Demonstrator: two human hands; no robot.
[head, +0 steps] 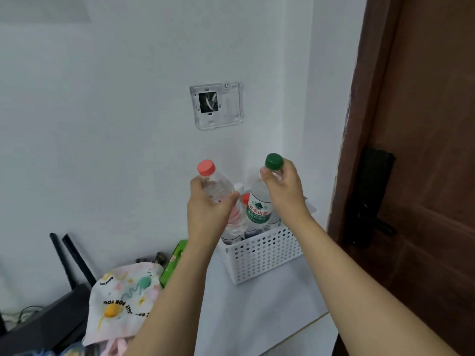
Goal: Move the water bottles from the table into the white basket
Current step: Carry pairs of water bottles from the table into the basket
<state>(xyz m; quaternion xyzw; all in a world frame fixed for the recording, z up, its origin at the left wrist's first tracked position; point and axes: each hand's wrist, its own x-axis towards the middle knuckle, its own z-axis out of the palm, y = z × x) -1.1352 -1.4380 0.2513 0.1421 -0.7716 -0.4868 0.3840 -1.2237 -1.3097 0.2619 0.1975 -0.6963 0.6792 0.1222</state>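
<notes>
White basket [262, 255] on the table [257, 317], perforated, already crowded with bottles; green-capped bottle [259, 201] gripped at the neck by right hand [285, 191]; pink-capped bottle [218, 188] clasped by left hand [208, 209], above the basket; printed bag [123, 296] left

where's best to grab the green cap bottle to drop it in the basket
By the neck just under the green cap, from above, as the right hand does now. The green cap bottle hangs upright over the basket, so a top grip probably keeps fingers clear of bottles already inside.
</notes>
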